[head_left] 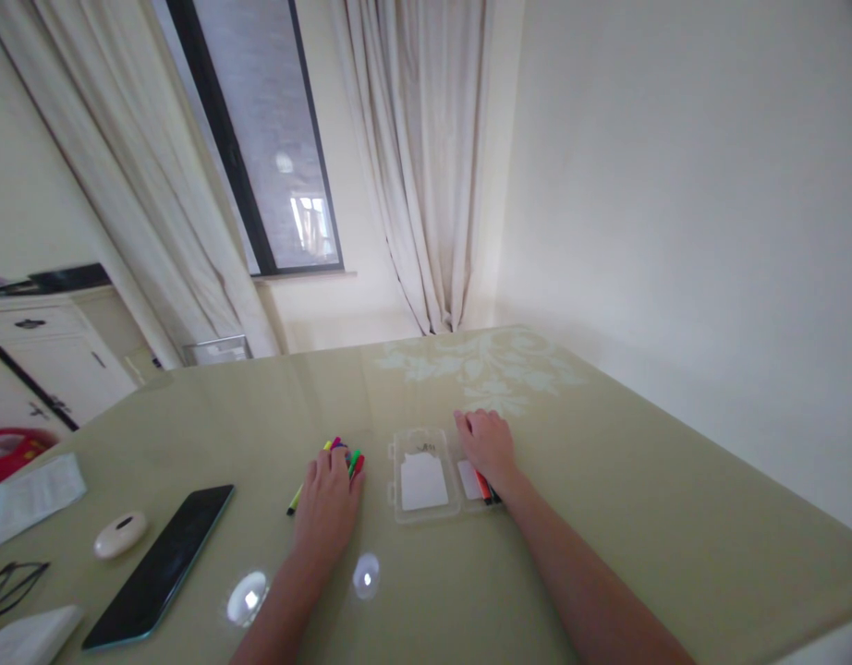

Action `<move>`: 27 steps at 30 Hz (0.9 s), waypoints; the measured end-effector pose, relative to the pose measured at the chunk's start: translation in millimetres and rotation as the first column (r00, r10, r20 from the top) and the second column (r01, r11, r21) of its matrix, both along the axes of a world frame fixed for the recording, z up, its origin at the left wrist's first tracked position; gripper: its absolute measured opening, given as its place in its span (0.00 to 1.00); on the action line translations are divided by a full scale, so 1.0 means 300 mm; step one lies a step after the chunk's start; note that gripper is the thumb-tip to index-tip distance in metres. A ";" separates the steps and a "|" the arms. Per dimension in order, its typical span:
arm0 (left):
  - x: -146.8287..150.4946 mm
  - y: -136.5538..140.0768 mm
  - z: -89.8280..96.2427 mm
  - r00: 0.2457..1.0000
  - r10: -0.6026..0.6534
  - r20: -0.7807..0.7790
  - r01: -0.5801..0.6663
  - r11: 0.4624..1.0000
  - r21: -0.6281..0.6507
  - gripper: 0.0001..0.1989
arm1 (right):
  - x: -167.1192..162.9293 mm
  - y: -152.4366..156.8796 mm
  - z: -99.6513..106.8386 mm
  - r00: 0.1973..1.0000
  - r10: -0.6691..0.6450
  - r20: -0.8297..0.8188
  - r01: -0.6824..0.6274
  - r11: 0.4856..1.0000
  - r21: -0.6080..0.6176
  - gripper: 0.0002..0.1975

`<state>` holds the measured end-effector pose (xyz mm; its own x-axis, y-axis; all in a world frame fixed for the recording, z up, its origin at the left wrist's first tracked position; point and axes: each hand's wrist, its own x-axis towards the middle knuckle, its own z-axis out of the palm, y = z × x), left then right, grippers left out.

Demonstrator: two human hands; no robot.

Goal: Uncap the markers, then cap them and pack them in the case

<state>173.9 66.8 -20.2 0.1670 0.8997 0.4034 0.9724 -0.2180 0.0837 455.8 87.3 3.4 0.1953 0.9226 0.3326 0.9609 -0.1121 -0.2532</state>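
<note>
Several coloured markers (358, 462) lie bunched on the table, with yellow, pink, green and red showing. Over them my left hand (327, 494) is closed, its fingers curled down on the bunch. A clear plastic case (396, 489) lies open and flat to the right, with a white card (423, 481) in its left half. My right hand (488, 448) covers much of the other half, fingers bent down and closed. An orange marker (481, 486) and a black one stick out beneath this hand; its fingertips are partly hidden.
On the left of the table (260, 416) are a dark phone or tablet (164, 559), a round white object (120, 535), eyeglasses (14, 584) and a pale packet (30, 499). A wall (675, 231) borders the right side; a curtain (426, 166) hangs behind.
</note>
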 end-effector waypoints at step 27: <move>0.181 -0.134 0.020 0.753 -0.621 0.219 0.656 0.735 -0.172 0.14 | -0.009 -0.003 -0.004 0.999 0.040 0.028 -0.040 0.999 -0.003 0.22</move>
<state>228.1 26.6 -14.1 0.6938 0.6678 0.2695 0.5845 -0.7409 0.3309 453.0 86.5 2.1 0.1483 0.9303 0.3355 0.9714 -0.0735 -0.2256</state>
